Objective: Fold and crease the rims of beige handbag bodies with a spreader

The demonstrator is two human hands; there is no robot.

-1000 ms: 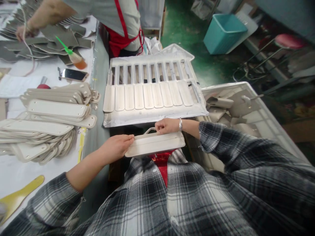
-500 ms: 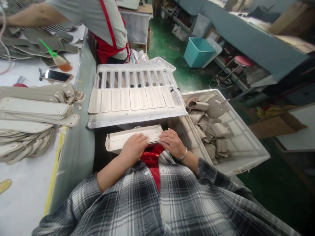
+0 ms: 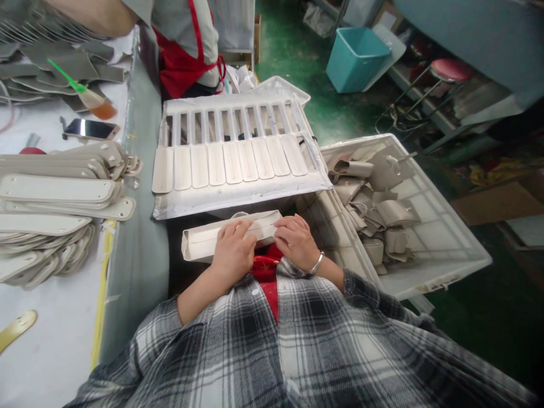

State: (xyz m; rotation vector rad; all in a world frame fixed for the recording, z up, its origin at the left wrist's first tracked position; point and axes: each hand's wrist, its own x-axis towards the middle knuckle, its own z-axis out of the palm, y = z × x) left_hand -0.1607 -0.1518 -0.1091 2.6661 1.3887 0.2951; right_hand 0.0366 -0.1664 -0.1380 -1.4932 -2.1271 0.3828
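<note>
A long cream leather strip (image 3: pixel 199 241), folded along its length, lies across my lap. My left hand (image 3: pixel 233 249) presses down on its middle with curled fingers. My right hand (image 3: pixel 296 241), a bracelet at the wrist, pinches the strip's right end. Just beyond my hands a white slotted tray (image 3: pixel 238 195) carries a row of several cream strips (image 3: pixel 232 163). To the right a white plastic crate (image 3: pixel 442 226) contains folded cream pieces (image 3: pixel 374 209).
Stacks of flat cream strips (image 3: pixel 55 190) cover the white table on the left, with a phone (image 3: pixel 89 129), a green-handled brush (image 3: pixel 80 92) and grey pieces behind. Another person in a red apron (image 3: pixel 182 51) stands beyond. A teal bin (image 3: pixel 357 56) sits on the green floor.
The strip went from lying flat to folded lengthwise. My hands moved together onto its middle and right end, and my view shifted to show more of the crate.
</note>
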